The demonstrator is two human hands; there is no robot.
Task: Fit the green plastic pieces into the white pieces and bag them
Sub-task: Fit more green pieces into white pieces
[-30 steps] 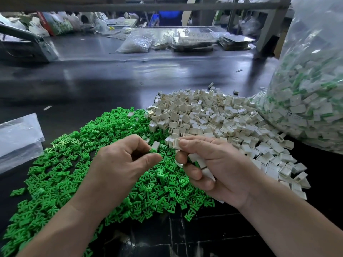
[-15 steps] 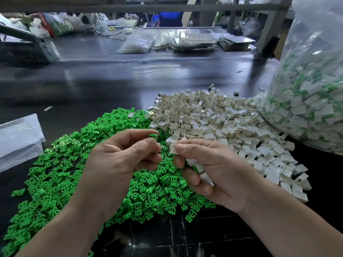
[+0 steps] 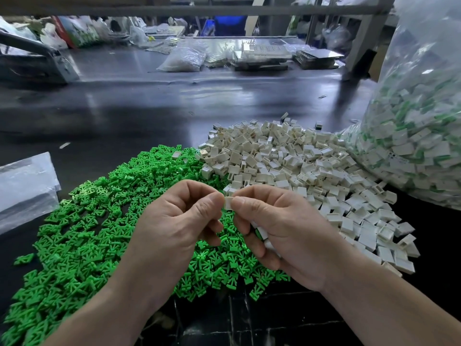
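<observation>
A heap of green plastic pieces (image 3: 99,221) covers the dark table at the left, and a heap of white pieces (image 3: 299,171) lies to its right. Above the green heap, my left hand (image 3: 174,226) and my right hand (image 3: 282,228) meet at the fingertips, both pinching one white piece (image 3: 228,203). The green piece seen earlier in my left fingers is hidden. My right hand also holds several more white pieces (image 3: 264,236) in its curled fingers. A large clear bag (image 3: 411,133) of fitted white-and-green pieces stands at the right.
Flat empty clear bags (image 3: 25,186) lie at the left edge. The dark table (image 3: 149,116) stretches back to more bags (image 3: 184,58), trays (image 3: 262,56) and a metal frame post (image 3: 361,41) at the far side.
My left hand has moved right with its green piece and now meets my right hand's fingertips at the white piece. The green piece is no longer visible.
</observation>
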